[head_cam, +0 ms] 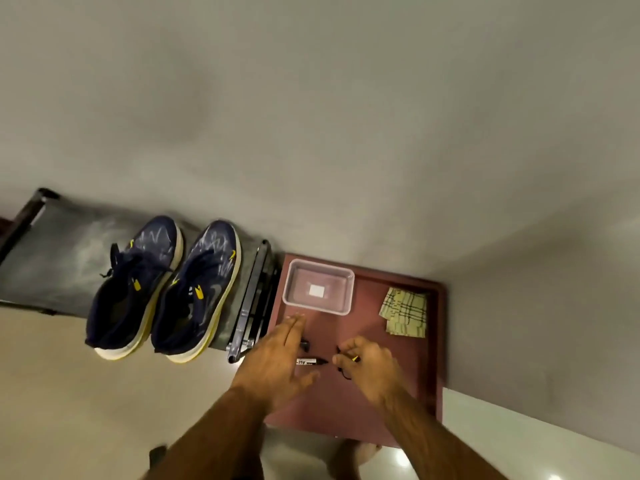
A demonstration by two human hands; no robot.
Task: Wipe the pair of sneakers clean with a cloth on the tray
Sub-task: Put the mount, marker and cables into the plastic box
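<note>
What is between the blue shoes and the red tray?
In the head view, a black metal rack rail lies between the navy blue sneakers and the maroon tray.

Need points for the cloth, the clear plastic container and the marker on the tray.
cloth (405,311): head view, middle of the folded checked fabric.
clear plastic container (347,292): head view, right wall.
marker (310,361): head view, labelled barrel between the two hands.
</note>
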